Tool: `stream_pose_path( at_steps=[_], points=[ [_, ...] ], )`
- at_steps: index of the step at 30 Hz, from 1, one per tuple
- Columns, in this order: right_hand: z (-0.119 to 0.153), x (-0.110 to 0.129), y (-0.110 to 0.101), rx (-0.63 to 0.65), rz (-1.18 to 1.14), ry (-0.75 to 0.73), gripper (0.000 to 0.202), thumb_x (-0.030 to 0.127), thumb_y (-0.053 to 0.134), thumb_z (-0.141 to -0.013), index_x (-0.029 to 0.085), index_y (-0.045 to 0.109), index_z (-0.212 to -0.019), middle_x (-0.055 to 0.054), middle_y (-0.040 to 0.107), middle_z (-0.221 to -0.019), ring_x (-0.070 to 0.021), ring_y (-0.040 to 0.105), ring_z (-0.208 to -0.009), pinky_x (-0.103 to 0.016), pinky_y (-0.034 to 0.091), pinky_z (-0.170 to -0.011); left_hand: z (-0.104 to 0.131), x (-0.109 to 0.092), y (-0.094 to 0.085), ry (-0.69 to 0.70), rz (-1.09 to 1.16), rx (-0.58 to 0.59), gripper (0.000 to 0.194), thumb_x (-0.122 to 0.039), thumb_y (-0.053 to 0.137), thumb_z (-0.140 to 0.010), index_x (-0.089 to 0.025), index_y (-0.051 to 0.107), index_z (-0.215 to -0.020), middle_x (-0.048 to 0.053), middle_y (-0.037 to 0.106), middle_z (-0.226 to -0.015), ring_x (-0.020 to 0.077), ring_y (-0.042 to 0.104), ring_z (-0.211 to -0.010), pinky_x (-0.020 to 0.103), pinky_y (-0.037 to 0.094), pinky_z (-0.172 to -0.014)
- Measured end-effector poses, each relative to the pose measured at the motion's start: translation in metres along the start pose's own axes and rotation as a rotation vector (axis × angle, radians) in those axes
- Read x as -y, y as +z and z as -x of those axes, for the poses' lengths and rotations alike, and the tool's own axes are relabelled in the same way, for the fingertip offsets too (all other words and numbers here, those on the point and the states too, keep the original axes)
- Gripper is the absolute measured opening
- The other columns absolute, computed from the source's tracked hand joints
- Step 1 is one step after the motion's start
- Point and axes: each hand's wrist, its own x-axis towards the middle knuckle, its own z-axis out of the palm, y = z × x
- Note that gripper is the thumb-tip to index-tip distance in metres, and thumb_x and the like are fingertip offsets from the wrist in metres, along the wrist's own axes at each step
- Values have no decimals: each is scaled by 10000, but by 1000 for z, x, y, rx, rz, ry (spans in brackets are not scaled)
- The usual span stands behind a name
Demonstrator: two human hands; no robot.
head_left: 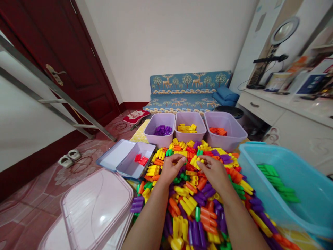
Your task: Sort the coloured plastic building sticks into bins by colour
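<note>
A heap of plastic building pieces [191, 201], tube-shaped and joined in rows, spreads under both hands in yellow, orange, red, purple and green. My right hand [213, 171] pinches a yellow building piece [195, 161] between thumb and fingers, just over the pile. Across from it, my left hand [172, 167] has its fingers curled and the thumb close to the index finger. A bit of green shows at those fingertips, but whether it is held or lies behind is unclear.
Behind the heap stand lilac bins with purple [159, 140], yellow [191, 138] and orange pieces [225, 141]. A shallow tray [127, 166] at left holds red pieces. Green pieces lie in a turquoise tub [252, 147] at right. Clear lids [97, 208] lie at front left.
</note>
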Motion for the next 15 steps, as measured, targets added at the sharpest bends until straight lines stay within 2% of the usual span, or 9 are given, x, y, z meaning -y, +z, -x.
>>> stream_pose_path(
  at_steps=[5, 10, 12, 15],
  points=[
    [-2, -2, -12, -75, -44, 51, 403, 416, 580, -773, 164, 672, -1074, -65, 712, -798, -201, 673, -647, -333, 550, -637, 1, -2, 0, 68, -192, 32, 183, -260, 593, -823, -159, 731, -887, 60, 727, -892, 190, 656, -844, 281, 491, -787],
    [6, 19, -18, 129, -199, 15, 477, 366, 591, -786, 183, 612, -1226, -73, 738, -939, -221, 705, -795, -377, 559, -768, 0, 1, 1, 51, -268, 46, 246, -174, 563, -780, -169, 721, -968, 71, 721, -975, 206, 652, -891, 312, 499, -822],
    [7, 19, -30, 107, -41, -37, 397, 338, 594, -779, 206, 665, -1147, -85, 728, -1032, -245, 695, -886, -405, 547, -821, 0, 1, 1, 34, -259, 54, 259, -175, 542, -792, -177, 720, -980, 69, 722, -1005, 211, 653, -922, 318, 500, -842],
    [8, 6, -58, 25, 397, -95, 304, 276, 597, -757, 232, 711, -1035, -93, 699, -1126, -292, 640, -1055, -455, 480, -947, 0, 1, 1, 19, -254, 64, 271, -181, 527, -803, -174, 720, -993, 70, 724, -1029, 220, 655, -961, 327, 498, -872]
  ],
)
